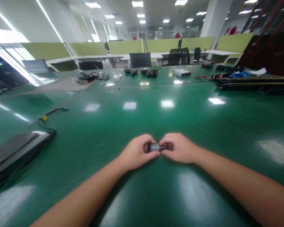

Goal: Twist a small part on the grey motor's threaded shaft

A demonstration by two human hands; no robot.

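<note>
Between my two hands lies a small dark cylinder with a silver-grey band [154,147], held level from left to right just over the green table [142,119]. The fingers and thumb of my left hand [137,151] are closed around its left end. My right hand [178,148] pinches the darker, thinner right part. Both thumbs are close together at the middle of the cylinder. Its two ends are partly hidden inside the hands, and its exact kind cannot be made out.
A flat dark device with a cable [19,148] lies at the left. Along the far side are tangled cables [92,76], black parts [149,73], a white box [182,72] and a pile of long dark strips [253,83]. Chairs [140,59] stand beyond the table.
</note>
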